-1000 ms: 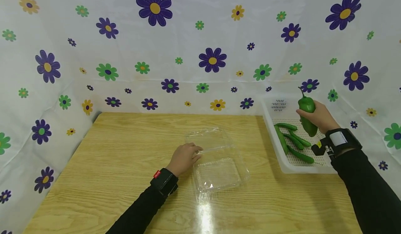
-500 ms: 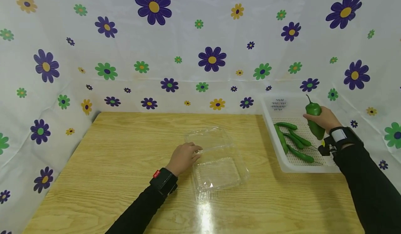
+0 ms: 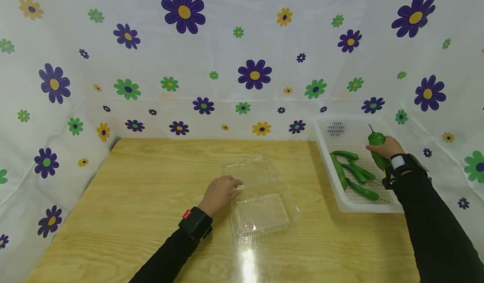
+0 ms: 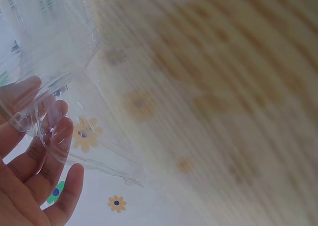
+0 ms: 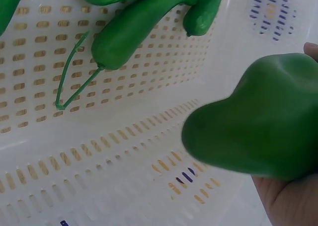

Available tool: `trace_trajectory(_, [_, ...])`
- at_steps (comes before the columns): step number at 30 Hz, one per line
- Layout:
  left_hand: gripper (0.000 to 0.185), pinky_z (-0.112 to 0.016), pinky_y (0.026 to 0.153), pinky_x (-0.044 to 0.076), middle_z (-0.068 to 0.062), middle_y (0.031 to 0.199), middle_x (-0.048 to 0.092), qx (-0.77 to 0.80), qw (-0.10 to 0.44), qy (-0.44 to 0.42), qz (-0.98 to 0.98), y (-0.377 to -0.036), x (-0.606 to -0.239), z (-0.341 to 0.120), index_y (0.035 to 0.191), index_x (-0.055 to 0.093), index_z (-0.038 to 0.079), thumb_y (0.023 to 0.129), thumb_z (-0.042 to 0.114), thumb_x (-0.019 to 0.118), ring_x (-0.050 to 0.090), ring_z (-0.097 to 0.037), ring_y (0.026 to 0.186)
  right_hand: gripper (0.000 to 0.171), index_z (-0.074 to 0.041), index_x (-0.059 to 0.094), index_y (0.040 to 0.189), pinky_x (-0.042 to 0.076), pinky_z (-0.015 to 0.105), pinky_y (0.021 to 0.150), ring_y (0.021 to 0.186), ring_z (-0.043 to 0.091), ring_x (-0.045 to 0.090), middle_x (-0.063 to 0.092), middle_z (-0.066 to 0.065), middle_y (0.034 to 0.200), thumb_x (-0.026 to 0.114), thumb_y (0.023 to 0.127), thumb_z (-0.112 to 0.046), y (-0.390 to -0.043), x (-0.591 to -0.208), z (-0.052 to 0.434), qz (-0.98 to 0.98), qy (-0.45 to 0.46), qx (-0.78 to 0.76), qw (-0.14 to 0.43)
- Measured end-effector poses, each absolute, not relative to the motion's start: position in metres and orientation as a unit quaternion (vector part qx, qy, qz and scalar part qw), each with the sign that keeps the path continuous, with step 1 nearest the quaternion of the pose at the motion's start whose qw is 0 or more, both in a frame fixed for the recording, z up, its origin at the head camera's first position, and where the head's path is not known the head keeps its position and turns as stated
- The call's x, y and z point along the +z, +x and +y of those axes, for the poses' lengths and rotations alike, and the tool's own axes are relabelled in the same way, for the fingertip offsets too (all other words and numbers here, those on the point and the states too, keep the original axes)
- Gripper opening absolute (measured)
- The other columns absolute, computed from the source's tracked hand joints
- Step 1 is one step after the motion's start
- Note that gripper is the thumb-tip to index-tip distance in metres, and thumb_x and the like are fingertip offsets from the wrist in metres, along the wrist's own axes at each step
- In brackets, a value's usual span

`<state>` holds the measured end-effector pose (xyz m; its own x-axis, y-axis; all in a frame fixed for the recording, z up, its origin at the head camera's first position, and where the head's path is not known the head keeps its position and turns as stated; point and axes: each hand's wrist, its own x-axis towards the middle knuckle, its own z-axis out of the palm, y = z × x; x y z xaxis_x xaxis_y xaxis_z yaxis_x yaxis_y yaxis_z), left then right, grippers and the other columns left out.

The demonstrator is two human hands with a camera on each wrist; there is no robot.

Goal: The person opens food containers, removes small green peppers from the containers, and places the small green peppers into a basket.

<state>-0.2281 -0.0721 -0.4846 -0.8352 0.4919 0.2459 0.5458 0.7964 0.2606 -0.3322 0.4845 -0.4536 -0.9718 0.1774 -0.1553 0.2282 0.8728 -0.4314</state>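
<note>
My right hand (image 3: 391,146) grips a large green pepper (image 3: 376,138) by its middle, over the right part of a white perforated basket (image 3: 363,208). Its thin stem points up. In the right wrist view the broad smooth end of the pepper (image 5: 258,121) hangs inside the basket walls. Several slimmer green chili peppers (image 3: 363,189) lie on the basket floor at left. On the table, a clear plastic clamshell box (image 3: 261,213) lies unfolded. My left hand (image 3: 220,194) pinches its left edge near the fold; the fingers (image 4: 62,136) show partly through the plastic.
The wooden table (image 3: 151,215) carries the box at its middle and the basket at its right back. White cloth with printed flowers (image 3: 255,75) walls off the back and both sides. The basket's raised rim stands between box and peppers.
My right hand has shifted slightly right and then lowered the large green pepper toward the basket floor. The left hand and the clamshell box have stayed in place.
</note>
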Motion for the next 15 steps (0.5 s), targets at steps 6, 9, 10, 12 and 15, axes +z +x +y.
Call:
trace_trajectory(6, [0.025, -0.027, 0.064, 0.051, -0.002, 0.087, 0.068, -0.175, 0.077, -0.272, -0.943, -0.228, -0.489, -0.073, 0.106, 0.071, 0.012, 0.084, 0.023, 0.071, 0.063, -0.015, 0.076, 0.112, 0.022, 0.043, 0.120, 0.048, 0.039, 0.053, 0.067, 0.033, 0.056, 0.056, 0.035, 0.098, 0.060, 0.069, -0.076, -0.401, -0.551, 0.567, 0.973, 0.125, -0.191, 0.026])
trace_trajectory(9, [0.025, -0.027, 0.065, 0.051, -0.002, 0.087, 0.068, -0.177, 0.076, -0.268, -0.944, -0.227, -0.489, -0.074, 0.106, 0.072, 0.012, 0.084, 0.023, 0.070, 0.063, -0.015, 0.076, 0.113, 0.021, 0.048, 0.112, 0.044, 0.034, 0.048, 0.060, 0.027, 0.052, 0.057, 0.030, 0.087, 0.060, 0.064, -0.080, -0.413, -0.572, 0.575, 0.974, 0.141, -0.178, 0.006])
trace_trajectory(10, [0.025, -0.028, 0.065, 0.051, -0.002, 0.087, 0.067, -0.178, 0.076, -0.267, -0.944, -0.227, -0.489, -0.074, 0.106, 0.072, 0.012, 0.084, 0.023, 0.070, 0.063, -0.015, 0.076, 0.108, 0.021, 0.051, 0.105, 0.042, 0.033, 0.046, 0.056, 0.026, 0.050, 0.055, 0.027, 0.079, 0.061, 0.065, -0.079, -0.416, -0.577, 0.576, 0.974, 0.143, -0.176, 0.003])
trace_trajectory(12, [0.024, -0.028, 0.065, 0.051, -0.003, 0.086, 0.067, -0.179, 0.077, -0.267, -0.944, -0.226, -0.488, -0.075, 0.105, 0.072, 0.011, 0.084, 0.023, 0.070, 0.063, -0.016, 0.076, 0.096, 0.018, 0.055, 0.096, 0.040, 0.034, 0.047, 0.054, 0.024, 0.046, 0.053, 0.020, 0.070, 0.063, 0.068, -0.074, -0.421, -0.587, 0.580, 0.973, 0.152, -0.171, 0.012])
trace_trajectory(15, [0.024, -0.028, 0.065, 0.051, -0.002, 0.087, 0.067, -0.175, 0.075, -0.271, -0.944, -0.225, -0.487, -0.075, 0.106, 0.071, 0.011, 0.084, 0.022, 0.070, 0.063, -0.016, 0.077, 0.094, 0.013, 0.056, 0.080, 0.036, 0.035, 0.045, 0.049, 0.022, 0.041, 0.044, 0.012, 0.058, 0.061, 0.064, -0.080, -0.437, -0.614, 0.601, 0.976, 0.152, -0.158, 0.011])
